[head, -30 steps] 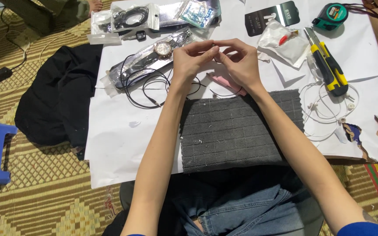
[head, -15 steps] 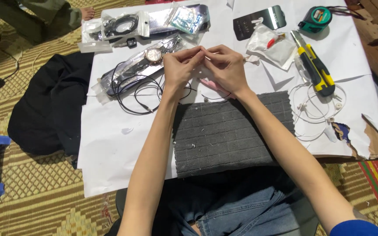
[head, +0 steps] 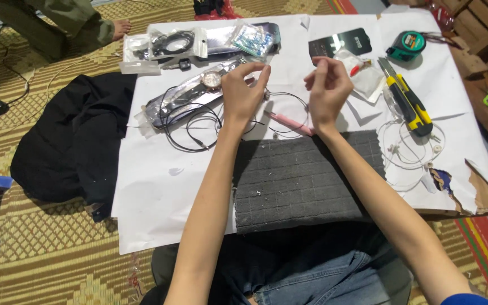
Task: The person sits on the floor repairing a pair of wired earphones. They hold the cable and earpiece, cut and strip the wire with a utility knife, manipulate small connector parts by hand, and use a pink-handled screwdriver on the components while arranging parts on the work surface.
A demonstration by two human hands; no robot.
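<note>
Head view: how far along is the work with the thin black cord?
Done: tools laid out, yellow utility knife and tape measure set aside. In hand: left hand and right hand raised apart, pinching a thin black cord. Left: wristwatch and pink tool lie untouched.

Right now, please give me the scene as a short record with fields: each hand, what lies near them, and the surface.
left hand: raised, fingertips pinched on a thin black cord
right hand: raised, fingers curled; whether it grips anything cannot be told
between hands: pink tool on the paper
near left hand: wristwatch
near right hand: yellow utility knife, tape measure
surface: white paper, grey mat
</note>
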